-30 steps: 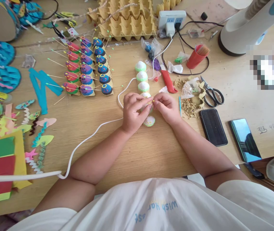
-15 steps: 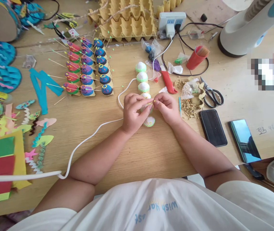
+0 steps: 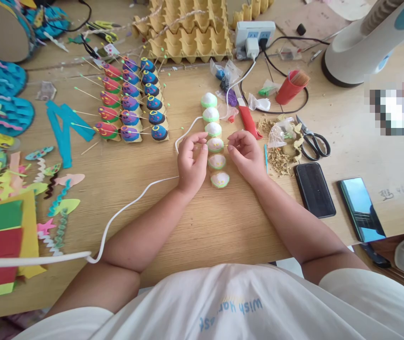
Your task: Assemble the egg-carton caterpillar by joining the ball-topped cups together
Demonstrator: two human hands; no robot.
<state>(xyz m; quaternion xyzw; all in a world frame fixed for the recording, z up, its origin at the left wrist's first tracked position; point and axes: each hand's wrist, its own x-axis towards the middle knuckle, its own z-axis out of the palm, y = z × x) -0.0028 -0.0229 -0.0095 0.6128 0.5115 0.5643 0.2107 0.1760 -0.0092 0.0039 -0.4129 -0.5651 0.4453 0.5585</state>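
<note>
A row of white, dome-shaped clay pieces with pale green rims [image 3: 217, 162] runs between my two hands. Those nearest me carry small yellow marks. My left hand [image 3: 193, 159] is at the left side of the row, its thumb apart from the loosely bent fingers and nothing visible in it. On the other side, my right hand [image 3: 246, 155] has its fingers curled in towards the thumb. Whatever its fingertips may hold is too small or hidden to make out.
Painted egg-carton figures with pins [image 3: 130, 115] stand in rows at left. Scissors [image 3: 314, 144], a black phone [image 3: 315, 189], a red cup of sticks [image 3: 291, 89] and a red-handled cutter [image 3: 249, 122] lie to the right. A white cable [image 3: 131, 206] crosses the table.
My hands were together over the row, fingertips meeting around a tiny yellow bit. They have moved apart to either side, uncovering the domes between them.
</note>
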